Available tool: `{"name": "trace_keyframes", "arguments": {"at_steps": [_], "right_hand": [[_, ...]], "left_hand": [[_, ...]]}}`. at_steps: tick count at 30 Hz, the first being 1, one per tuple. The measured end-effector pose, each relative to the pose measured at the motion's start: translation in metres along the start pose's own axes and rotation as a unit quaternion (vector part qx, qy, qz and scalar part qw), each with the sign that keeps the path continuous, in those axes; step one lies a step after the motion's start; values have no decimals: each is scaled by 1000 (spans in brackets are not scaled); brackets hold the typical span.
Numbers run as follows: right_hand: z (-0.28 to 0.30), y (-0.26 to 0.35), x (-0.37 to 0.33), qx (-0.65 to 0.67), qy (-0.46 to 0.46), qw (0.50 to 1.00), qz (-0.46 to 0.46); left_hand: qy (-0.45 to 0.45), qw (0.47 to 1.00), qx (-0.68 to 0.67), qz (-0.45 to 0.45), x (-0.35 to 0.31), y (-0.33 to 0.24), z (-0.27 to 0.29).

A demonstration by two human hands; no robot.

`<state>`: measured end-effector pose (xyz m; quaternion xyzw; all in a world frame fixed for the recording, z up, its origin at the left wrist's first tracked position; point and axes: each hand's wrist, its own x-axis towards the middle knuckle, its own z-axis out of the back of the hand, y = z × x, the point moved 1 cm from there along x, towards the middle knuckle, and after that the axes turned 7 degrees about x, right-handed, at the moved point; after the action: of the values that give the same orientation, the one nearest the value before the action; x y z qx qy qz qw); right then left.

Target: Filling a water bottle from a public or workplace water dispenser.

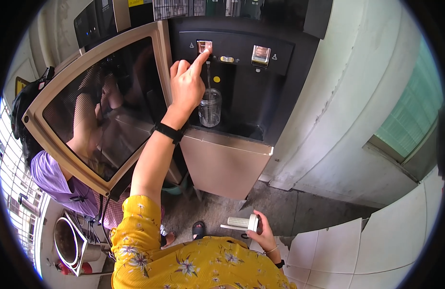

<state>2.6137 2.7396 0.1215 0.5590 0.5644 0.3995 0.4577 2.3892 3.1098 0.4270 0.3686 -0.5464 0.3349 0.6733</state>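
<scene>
My left hand [187, 86] reaches up to the water dispenser [241, 106], its index finger stretched out against the left silver tap button [204, 46]. The other fingers are loosely bent and hold nothing. A thin stream of water falls below that button into a clear bottle [210, 108], standing upright without a lid in the dark recess. Down by my waist, my right hand [265, 237] grips a cream bottle lid [253, 224] with a perforated strainer and a flat strap pointing left. A second silver tap button [261, 55] is untouched at the right.
On the left, a dark-glass dispenser door [102, 106] with a tan frame stands swung out. Behind it is a person in a purple top [51, 176]. A metal bin [68, 243] stands lower left. White tiles [347, 250] and a wall [357, 96] bound the right side.
</scene>
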Motion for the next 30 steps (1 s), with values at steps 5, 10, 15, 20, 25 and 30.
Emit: {"name": "trace_keyframes", "arguments": {"at_steps": [5, 10, 15, 20, 25, 30], "right_hand": [[1, -2, -1, 6, -5, 1000, -10], [-2, -3, 3, 9, -9, 1000, -14], [-9, 0, 6, 18, -5, 1000, -17], [-12, 1, 0, 28, -8, 999, -21], [-15, 1, -3, 20, -22, 999, -16], [-16, 2, -6, 6, -43, 999, -14]], "left_hand": [[-9, 1000, -2, 8, 0, 0, -2], [-10, 1000, 12, 16, -3, 2, -9], [-1, 1000, -4, 27, 0, 1, -8], [-2, 999, -11, 36, -1, 3, -4], [5, 998, -17, 57, -2, 2, 5], [-4, 999, -14, 39, 4, -6, 8]]}}
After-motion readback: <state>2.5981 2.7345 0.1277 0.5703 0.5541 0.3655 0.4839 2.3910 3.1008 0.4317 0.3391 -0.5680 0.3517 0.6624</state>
